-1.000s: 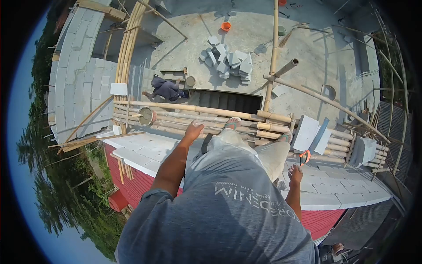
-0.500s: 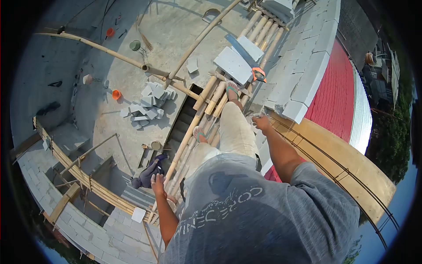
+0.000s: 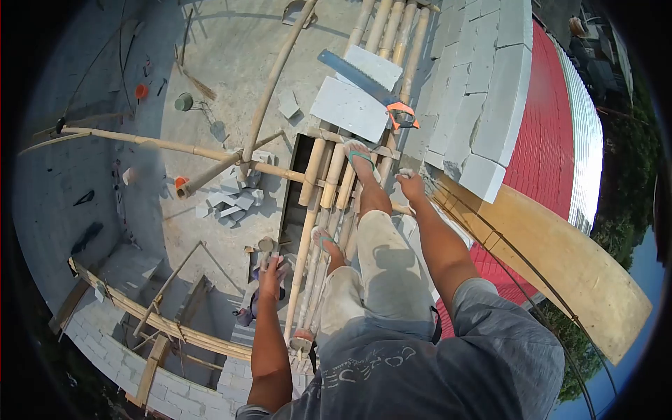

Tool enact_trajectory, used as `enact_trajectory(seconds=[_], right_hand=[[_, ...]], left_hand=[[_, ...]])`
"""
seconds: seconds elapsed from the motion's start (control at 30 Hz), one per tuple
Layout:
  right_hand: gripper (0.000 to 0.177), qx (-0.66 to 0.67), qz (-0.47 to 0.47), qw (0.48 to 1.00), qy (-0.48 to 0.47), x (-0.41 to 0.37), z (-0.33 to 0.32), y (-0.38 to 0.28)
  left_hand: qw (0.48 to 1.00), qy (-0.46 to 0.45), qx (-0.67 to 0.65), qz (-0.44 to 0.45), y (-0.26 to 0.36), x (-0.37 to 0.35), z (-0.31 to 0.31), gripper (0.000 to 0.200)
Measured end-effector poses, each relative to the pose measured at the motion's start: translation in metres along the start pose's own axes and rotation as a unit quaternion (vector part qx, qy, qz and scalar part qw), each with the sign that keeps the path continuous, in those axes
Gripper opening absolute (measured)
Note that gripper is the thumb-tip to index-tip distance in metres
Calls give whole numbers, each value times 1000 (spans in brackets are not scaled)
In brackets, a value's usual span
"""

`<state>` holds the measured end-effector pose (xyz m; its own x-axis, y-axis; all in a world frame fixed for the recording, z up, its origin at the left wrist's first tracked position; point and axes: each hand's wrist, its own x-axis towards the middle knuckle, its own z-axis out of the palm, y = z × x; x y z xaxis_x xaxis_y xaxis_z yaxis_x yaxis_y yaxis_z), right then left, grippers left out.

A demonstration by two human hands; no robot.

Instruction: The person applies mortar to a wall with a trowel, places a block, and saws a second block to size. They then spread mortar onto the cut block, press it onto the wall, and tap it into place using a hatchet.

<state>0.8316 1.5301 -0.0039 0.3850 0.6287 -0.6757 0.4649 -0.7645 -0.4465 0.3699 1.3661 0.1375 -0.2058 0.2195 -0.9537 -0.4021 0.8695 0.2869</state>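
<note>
1. White blocks rest on the bamboo platform.
2. Handsaw: lies across the blocks, orange handle at the platform's wall-side edge.
3. Right hand: near the end corner of the block wall; fingers curled, any contents cannot be determined.
4. Left hand: just outside the platform's floor-side edge; fingers loosely open.

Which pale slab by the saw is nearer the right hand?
The slab just ahead of the right foot, on the near side of the saw; the other slab lies beyond the saw, farther from the right hand.
</note>
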Motion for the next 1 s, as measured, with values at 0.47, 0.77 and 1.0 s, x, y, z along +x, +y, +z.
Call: enact_trajectory(seconds=[0.47, 0.77, 1.0], right_hand=[[67, -208, 34, 970, 122, 228, 26, -40], [76, -370, 6, 925, 85, 253, 64, -20], [51, -345, -140, 922, 109, 276, 67, 18]], left_hand=[[984, -138, 113, 6, 99, 251, 297, 92], [996, -79, 30, -3, 59, 405, 384, 92], [957, -154, -243, -38, 56, 437, 412, 62]])
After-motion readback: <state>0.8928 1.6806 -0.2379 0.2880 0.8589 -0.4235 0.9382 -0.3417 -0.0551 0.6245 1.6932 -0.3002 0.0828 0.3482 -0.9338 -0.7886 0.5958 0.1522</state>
